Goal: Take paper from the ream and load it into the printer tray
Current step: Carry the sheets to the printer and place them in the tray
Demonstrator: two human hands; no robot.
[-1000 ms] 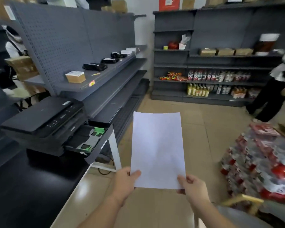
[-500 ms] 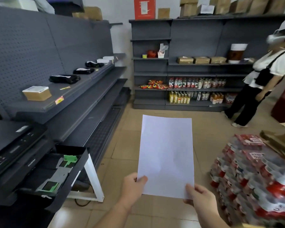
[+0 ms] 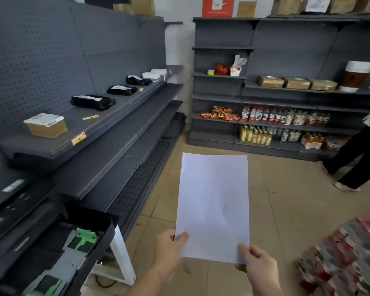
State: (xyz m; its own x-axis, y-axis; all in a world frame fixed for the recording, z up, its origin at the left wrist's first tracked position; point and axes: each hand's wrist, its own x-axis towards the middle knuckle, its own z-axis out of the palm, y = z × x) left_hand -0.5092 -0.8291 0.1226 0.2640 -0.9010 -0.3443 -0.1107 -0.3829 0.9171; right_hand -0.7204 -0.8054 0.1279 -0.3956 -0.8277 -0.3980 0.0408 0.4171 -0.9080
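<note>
- Head view: left hand and right hand each pinch a bottom corner of the white paper.
- Printer tray sits pulled open, well left of the paper.

The view has swung right and closer: the black printer, fully in sight a second ago off to the left of the left hand, now shows only partly at the frame edge. Its open paper tray with green guides now lies just left of that hand, lower in view. The person in black trousers, far beyond the right hand, has slid to the right edge, only the legs showing.
</note>
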